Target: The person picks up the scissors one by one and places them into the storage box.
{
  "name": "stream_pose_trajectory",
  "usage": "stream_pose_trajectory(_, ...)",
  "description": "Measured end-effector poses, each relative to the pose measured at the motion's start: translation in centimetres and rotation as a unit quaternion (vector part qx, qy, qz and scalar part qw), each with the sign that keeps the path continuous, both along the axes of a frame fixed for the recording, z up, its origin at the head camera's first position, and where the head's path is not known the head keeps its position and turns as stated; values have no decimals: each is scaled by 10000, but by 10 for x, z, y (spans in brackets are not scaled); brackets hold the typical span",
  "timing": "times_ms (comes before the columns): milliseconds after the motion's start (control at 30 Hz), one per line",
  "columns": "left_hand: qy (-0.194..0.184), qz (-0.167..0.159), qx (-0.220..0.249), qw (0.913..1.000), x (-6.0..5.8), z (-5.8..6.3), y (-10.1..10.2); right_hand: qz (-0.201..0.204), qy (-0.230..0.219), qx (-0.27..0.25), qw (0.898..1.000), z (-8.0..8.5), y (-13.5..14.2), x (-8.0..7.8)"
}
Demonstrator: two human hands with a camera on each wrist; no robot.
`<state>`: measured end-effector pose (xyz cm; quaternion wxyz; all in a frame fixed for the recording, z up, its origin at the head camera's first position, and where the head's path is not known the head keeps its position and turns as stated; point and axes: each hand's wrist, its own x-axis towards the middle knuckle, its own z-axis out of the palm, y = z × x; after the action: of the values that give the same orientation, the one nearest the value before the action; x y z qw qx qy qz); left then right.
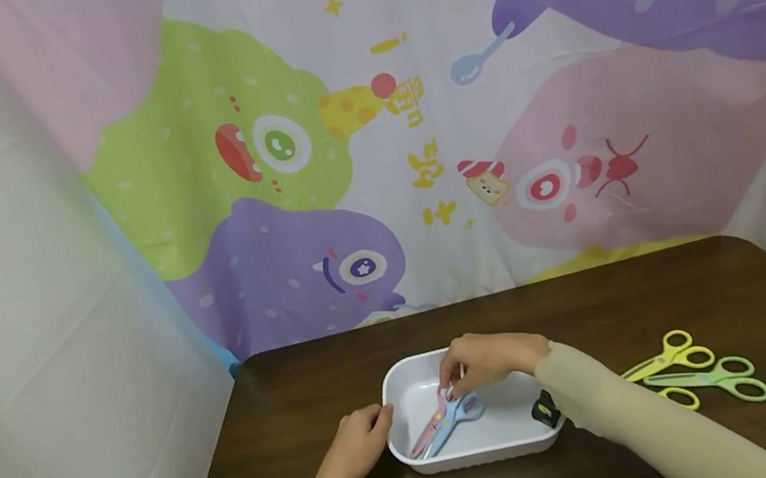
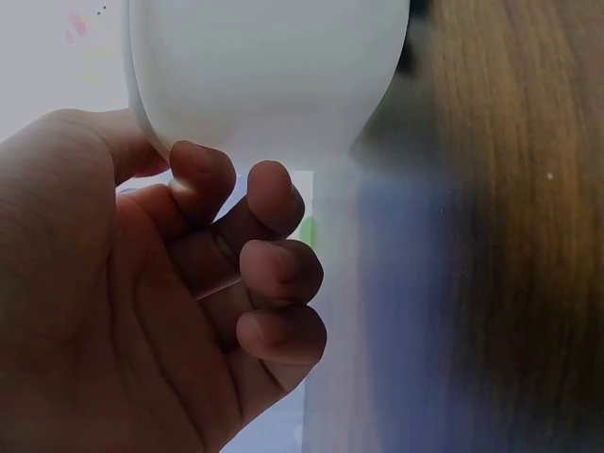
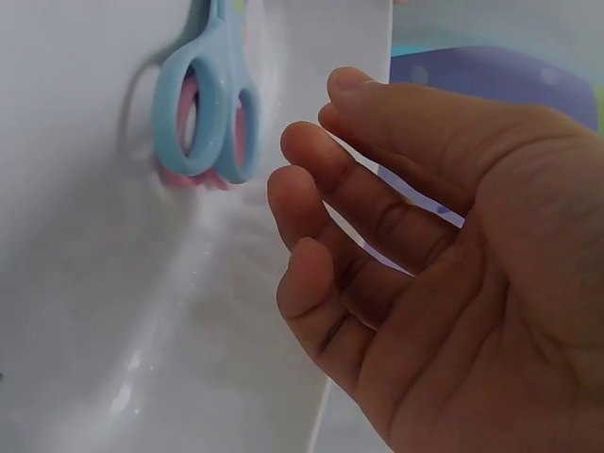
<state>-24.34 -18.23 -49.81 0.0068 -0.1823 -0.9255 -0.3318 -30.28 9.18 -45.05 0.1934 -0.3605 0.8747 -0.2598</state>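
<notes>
A white tray (image 1: 512, 418) stands on the table, its left rim pinched between the thumb and index finger of my left hand (image 1: 358, 443). The other left fingers (image 2: 281, 274) curl loosely below the rim. Inside the tray lie blue scissors (image 1: 452, 422) and pink scissors (image 1: 428, 434), the blue pair on top of the pink. Over their handles hovers my right hand (image 1: 490, 358). In the right wrist view its fingers are loosely bent and hold nothing, beside the blue handles (image 3: 168, 123) and apart from them.
To the right of the tray, partly behind my right sleeve (image 1: 632, 409), lie yellow scissors (image 1: 678, 352), green scissors (image 1: 725, 374) and another yellow handle (image 1: 683, 397). A patterned curtain (image 1: 462, 259) hangs behind the brown table (image 1: 301, 388).
</notes>
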Motion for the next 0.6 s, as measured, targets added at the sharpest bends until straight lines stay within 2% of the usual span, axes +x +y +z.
stream_pose_trajectory(267, -41, 63, -100, 9999, 0, 1, 1, 79, 124, -124, 9998, 9, 7, 0)
stream_pose_trajectory(600, -64, 40, -51, 10000, 1, 2, 1, -130, 239, -269, 9993, 23, 21, 4)
